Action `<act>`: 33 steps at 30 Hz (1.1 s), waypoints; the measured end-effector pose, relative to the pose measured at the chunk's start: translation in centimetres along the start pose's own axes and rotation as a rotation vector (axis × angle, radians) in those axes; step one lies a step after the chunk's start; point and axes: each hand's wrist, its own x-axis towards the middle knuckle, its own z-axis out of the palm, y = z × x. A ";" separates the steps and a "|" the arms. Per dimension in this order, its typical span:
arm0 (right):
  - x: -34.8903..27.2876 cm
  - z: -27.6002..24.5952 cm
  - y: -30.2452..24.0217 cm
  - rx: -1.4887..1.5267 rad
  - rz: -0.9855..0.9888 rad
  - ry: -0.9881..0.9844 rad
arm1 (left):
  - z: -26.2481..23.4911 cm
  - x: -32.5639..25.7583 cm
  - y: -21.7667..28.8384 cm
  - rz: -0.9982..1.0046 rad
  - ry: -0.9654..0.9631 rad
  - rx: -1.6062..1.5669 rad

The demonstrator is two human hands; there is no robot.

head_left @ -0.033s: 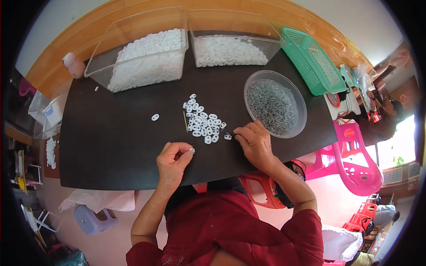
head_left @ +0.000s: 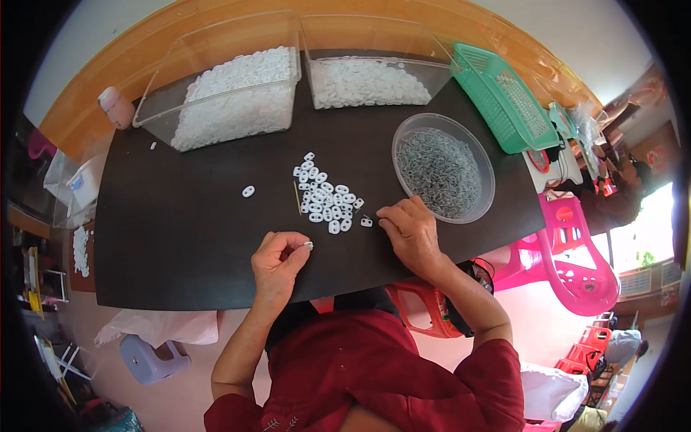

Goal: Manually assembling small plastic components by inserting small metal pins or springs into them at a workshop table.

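From the head view I see my left hand [head_left: 277, 261] with its grip pinched on a small white piece [head_left: 309, 245] above the dark bench [head_left: 180, 245]. My right hand [head_left: 409, 232] rests fingers curled, grip together, beside the white pieces pile [head_left: 325, 199] and the bowl of metal parts [head_left: 443, 167].

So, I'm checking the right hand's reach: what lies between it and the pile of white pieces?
In the head view, one lone white piece lies between the right hand and the pile; otherwise bare dark tabletop.
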 end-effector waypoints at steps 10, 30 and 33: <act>0.7 1.7 -0.5 -0.178 -0.018 -0.015 | -0.1 -0.1 -0.1 -0.003 -0.030 0.025; 3.2 3.5 -1.2 -0.116 -0.130 -0.061 | -0.5 -0.2 -0.5 -0.018 -0.030 -0.011; 5.0 4.7 -1.6 -0.061 -0.150 -0.023 | -0.4 -0.1 -0.4 -0.005 -0.023 -0.032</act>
